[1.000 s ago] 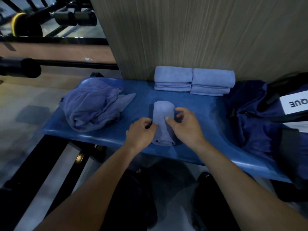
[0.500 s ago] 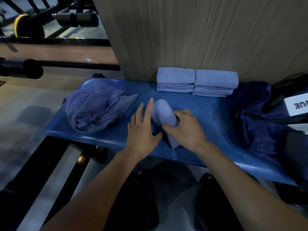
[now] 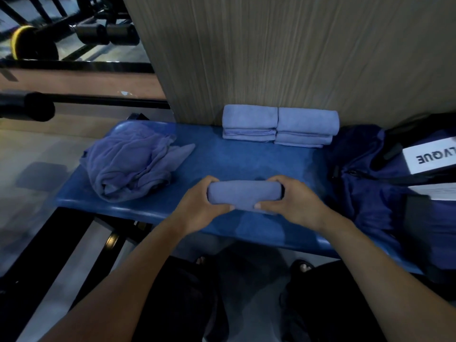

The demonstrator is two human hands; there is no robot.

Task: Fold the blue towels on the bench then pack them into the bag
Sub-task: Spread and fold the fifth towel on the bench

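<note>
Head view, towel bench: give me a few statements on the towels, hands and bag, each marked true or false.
1. Both hands grip one folded towel, left hand and right hand at its ends. True.
2. Folded towels sit against the wall in two side-by-side stacks. True.
3. The unfolded pile lies right of the hands. False: it lies to their left on the bench.
4. The bag is on the floor. False: it rests on the bench's right end.
5. The held towel is already inside the bag. False: it is over the bench, apart from the bag.
</note>
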